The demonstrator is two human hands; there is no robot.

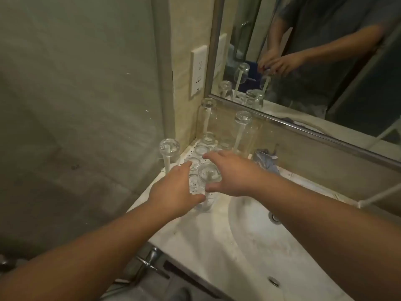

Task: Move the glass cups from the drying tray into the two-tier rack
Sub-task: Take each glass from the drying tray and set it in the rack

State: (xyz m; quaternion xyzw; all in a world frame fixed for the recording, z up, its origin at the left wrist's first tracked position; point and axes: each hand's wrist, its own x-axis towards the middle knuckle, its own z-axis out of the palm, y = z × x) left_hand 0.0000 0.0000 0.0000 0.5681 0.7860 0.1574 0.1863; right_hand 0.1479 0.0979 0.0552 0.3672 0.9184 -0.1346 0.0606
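Landmark: the white perforated drying tray (191, 153), tucked in the counter corner under the mirror (325, 61).
Tall pegs: four white pegs rise around the tray, each with one glass cup upside down on it; back-left cup (208, 105), back-right cup (243, 118), left cup (169, 146), front cup (209, 173).
Low cups: about four more inverted glasses (202, 149) sit on the tray between the pegs (overlapping glass makes the count unsure).
Left hand (173, 190): fingers spread and fairly straight, on the left side of the front cup; thumb at its lower part.
Right hand (232, 172): fingers extended over the low cups, thumb against the front cup's right side.
Grip: cannot tell whether either hand actually clasps it.
Beside the tray: one sink basin (260, 235), to the right.
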